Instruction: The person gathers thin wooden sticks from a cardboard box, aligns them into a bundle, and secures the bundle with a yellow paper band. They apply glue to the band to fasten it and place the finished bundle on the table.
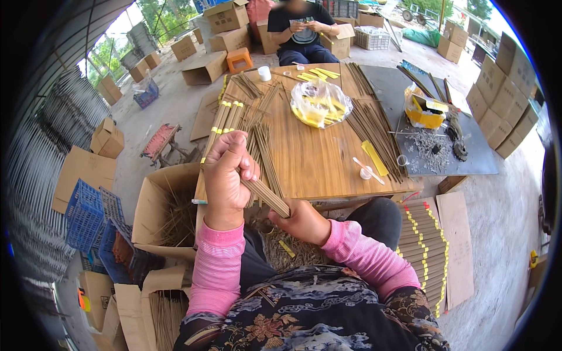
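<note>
A bundle of thin brown incense sticks [266,198] slants between my hands, just off the near edge of the wooden table. My left hand [231,167] is wrapped round its upper end, and my right hand [305,222] grips the lower end. Left of centre on the table lie finished-looking bundles [225,117] with yellow paper bands, beside loose sticks [266,155]. A clear plastic bag [321,96] with yellow strips in it sits mid-table. Toward the right are more sticks [377,131], a yellow paper strip [374,158] and a small cup [366,172] with a flat white stick across it.
Across the wooden table [316,164] sits another person [301,35], hands together. A dark side table [456,161] bears a yellow box [425,111] and metal bits. Cardboard boxes [167,205] and blue crates [88,216] stand at left. Banded bundles [424,251] lie on cardboard at right.
</note>
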Demonstrator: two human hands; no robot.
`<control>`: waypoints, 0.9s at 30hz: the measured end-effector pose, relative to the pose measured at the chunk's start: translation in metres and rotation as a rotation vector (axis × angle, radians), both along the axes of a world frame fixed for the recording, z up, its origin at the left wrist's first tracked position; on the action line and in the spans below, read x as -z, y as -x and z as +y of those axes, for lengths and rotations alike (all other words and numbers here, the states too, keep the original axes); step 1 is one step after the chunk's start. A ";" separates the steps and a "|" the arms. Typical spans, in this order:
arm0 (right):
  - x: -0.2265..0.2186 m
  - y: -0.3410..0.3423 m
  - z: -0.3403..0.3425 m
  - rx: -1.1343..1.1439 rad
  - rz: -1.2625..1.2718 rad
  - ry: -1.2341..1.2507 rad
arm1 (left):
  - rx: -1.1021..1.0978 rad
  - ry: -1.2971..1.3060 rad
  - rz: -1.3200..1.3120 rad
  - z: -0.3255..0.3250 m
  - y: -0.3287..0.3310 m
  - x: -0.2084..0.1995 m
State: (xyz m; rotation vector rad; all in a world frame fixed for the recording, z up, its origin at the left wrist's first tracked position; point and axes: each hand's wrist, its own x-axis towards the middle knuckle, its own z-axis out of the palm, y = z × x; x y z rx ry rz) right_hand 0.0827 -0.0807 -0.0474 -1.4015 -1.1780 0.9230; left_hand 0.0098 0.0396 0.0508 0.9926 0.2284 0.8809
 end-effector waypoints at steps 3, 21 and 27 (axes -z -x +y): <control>-0.030 0.007 -0.015 -0.184 0.222 0.113 | 0.225 0.019 -0.067 0.005 0.010 0.000; -0.016 -0.019 -0.010 -0.356 0.164 -0.058 | 0.061 -0.145 -0.059 -0.011 0.002 -0.006; -0.005 -0.033 -0.010 -0.400 0.356 -0.183 | 0.093 -0.152 -0.061 -0.008 0.003 -0.007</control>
